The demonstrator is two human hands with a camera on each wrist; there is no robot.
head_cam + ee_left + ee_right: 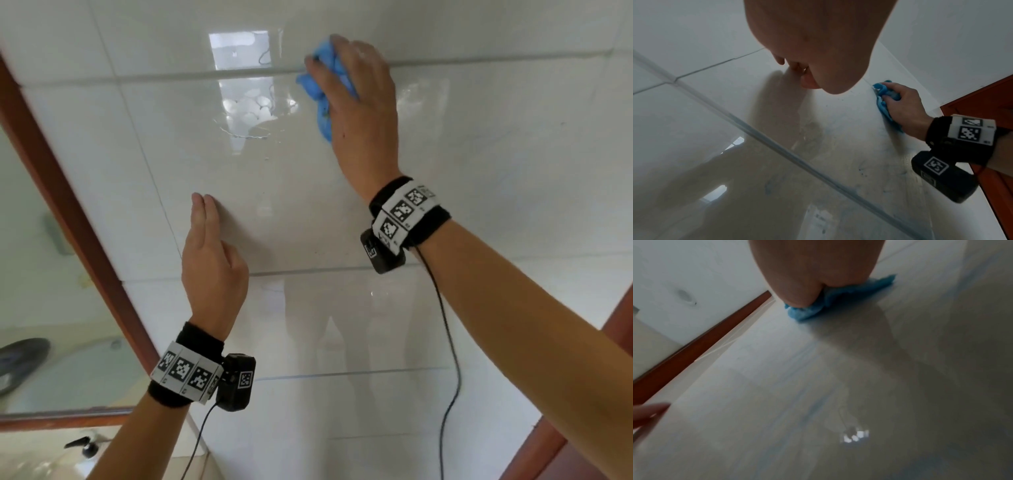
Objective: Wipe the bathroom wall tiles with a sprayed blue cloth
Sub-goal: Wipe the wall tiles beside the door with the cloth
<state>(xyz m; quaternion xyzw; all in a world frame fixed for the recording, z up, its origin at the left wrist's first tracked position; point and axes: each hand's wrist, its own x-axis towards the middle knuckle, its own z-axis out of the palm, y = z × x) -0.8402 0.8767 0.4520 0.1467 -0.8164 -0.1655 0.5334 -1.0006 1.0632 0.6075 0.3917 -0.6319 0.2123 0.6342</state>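
Glossy white wall tiles [274, 205] fill the head view, crossed by grey grout lines. My right hand [356, 96] grips a bunched blue cloth [310, 85] and presses it to the wall on the upper horizontal grout line. In the left wrist view its fingers [890, 97] curl over the cloth [882, 105]. The right wrist view shows the cloth [807, 311] squashed under the palm [813, 269]. My left hand [210, 246] is lower and to the left, holding nothing, its straight fingers [202, 209] against the tile. Faint wet streaks [890, 175] mark the wall.
A brown wooden frame [68, 212] runs diagonally down the left, with a glass pane [41, 308] beyond it. Another brown frame [582, 428] stands at the lower right. A black pump nozzle [85, 443] shows at the bottom left. Camera cables [448, 342] hang from both wrists.
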